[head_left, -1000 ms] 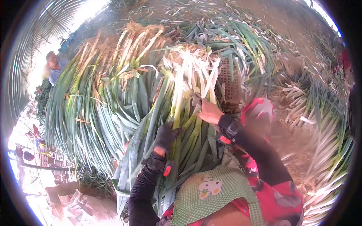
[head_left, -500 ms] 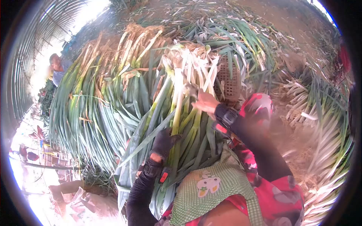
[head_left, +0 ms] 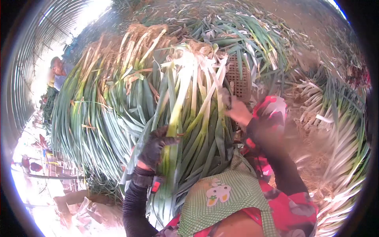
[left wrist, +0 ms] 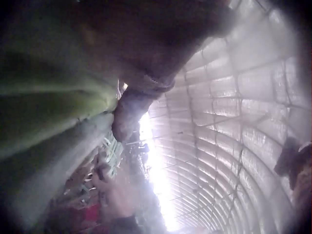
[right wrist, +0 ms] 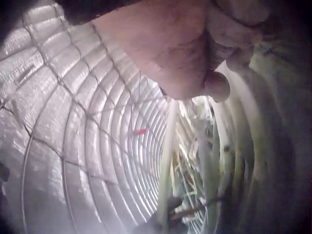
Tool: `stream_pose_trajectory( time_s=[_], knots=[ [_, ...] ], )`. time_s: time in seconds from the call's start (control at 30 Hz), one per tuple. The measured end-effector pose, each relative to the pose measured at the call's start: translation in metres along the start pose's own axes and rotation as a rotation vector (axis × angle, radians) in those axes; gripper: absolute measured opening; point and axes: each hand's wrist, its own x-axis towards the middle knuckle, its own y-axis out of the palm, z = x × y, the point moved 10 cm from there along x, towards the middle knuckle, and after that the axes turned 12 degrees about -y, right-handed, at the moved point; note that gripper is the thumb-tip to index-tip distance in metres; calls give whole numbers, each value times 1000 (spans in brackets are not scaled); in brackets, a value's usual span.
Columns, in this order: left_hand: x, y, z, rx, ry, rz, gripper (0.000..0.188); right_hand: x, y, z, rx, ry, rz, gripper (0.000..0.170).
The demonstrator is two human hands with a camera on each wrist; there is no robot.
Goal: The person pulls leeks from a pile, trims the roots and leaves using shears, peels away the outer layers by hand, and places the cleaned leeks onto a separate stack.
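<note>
My left hand [head_left: 157, 147], in a dark glove, grips a long green onion [head_left: 181, 103] around its green part; the white shank slants up to the right. In the left wrist view, gloved fingertips [left wrist: 127, 119] lie against green stalks [left wrist: 63, 109]. My right hand [head_left: 238, 111], bare over its back and blurred, is just right of the white shanks. Its fingers bend toward the stalks [right wrist: 209, 161] in the right wrist view. A dark patch shows at its fingertips; I cannot tell whether they pinch anything. Several green onions [head_left: 205, 98] lie beneath both hands, roots pointing away.
A big heap of unpeeled green onions [head_left: 89, 118] with brown roots spreads to the left. A plastic crate [head_left: 239, 81] stands behind my right hand. Peeled white onions [head_left: 339, 154] lie in a row on the right. Leaf scraps [head_left: 252, 43] cover the ground behind. Another person [head_left: 59, 73] is at far left.
My right hand moves up along the shanks, then swings right, away from them. My left hand shifts left and slightly up, and the onion it grips now leans more.
</note>
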Motion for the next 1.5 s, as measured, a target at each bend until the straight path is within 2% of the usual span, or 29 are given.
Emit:
stream_pose_trajectory(
  time_s=[0.03, 0.1, 0.13, 0.2, 0.27, 0.3, 0.33, 0.4, 0.43, 0.5, 0.53, 0.57, 0.63, 0.7, 0.73, 0.8, 0.83, 0.87, 0.93, 1.0, 1.03, 1.07, 1.13, 1.2, 1.23, 1.33, 1.4, 1.43, 1.5],
  knots=[
    [6, -12, 1, -54, -22, 12, 43, 8, -10, -30, 9, 53, -98, 65],
    [15, -33, -12, -135, -23, 10, 40, 12, -34, -60, -118, 266, -109, 66],
    [19, -39, -38, -81, 140, -32, 33, 18, -38, -74, -130, 281, -126, 66],
    [45, -72, -52, -110, 103, -19, 29, 29, -32, -103, -152, 312, -155, 66],
    [74, -94, -68, -52, 112, -74, 40, 33, -24, -109, -269, 407, -61, 71],
    [85, -101, -67, -61, 107, -166, 23, 33, -20, -112, -357, 418, -55, 74],
    [111, -106, -55, 26, 74, -122, 21, 34, -16, -114, -446, 427, -48, 78],
    [203, -150, 11, 201, 10, -34, 19, 36, -10, -107, -610, 423, -6, 76],
    [234, -158, 33, 377, -7, -144, 20, 37, -7, -102, -692, 418, 18, 75],
    [281, -164, 74, 787, -83, -435, 24, 46, -18, -56, -684, 100, -235, 65],
    [295, -162, 89, 891, -94, -490, 27, 46, -24, -33, -671, -60, -358, 60],
    [301, -157, 95, 964, -78, -518, 29, 51, -14, -33, -451, -67, -277, 56],
    [294, -143, 83, 1039, 52, -415, 33, 58, 14, -26, -6, -71, -112, 47],
    [274, -130, 49, 1057, 182, -339, 31, 45, 62, -27, 394, 230, 114, 48],
    [243, -138, 16, 952, 221, -371, 28, 33, 88, -24, 597, 390, 222, 49],
    [173, -160, -52, 839, 351, -634, 23, 40, 93, -8, 478, 316, 205, 55],
    [146, -162, -77, 918, 457, -802, 31, 45, 96, 1, 419, 269, 197, 58],
    [149, -182, -71, 941, 324, -807, 33, 53, 92, 10, 366, 185, 91, 61],
    [163, -171, -37, -79, 90, -303, 30, 61, 81, 24, 247, 15, -128, 67],
    [168, -112, -37, 315, 151, -38, 41, 62, 86, 14, 391, 150, -61, 65],
    [193, -105, -5, 514, -15, -60, 41, 59, 93, 8, 530, 227, -68, 62],
    [202, -80, 2, 753, 49, -56, 37, 54, 100, 2, 669, 307, -75, 60],
    [217, -30, 16, 1229, 218, -92, 35, 44, 67, 21, 900, 180, -266, 56],
    [255, -19, 65, 1060, 154, 96, 36, 33, 34, 38, 982, 119, -372, 52],
    [273, -29, 95, 650, 92, 211, 36, 28, 22, 45, 955, 122, -382, 49],
    [241, -21, 57, 199, 12, 333, 28, 31, 32, 39, 992, 160, -336, 42],
    [209, -7, 39, -32, -327, 210, 20, 36, 43, 52, 1088, 197, -220, 40],
    [195, -16, 25, -25, -308, 139, 23, 42, 38, 62, 1186, 77, -274, 41],
    [169, -45, 2, -8, -267, 3, 31, 45, 19, 76, 1266, 36, -266, 40]
  ],
)
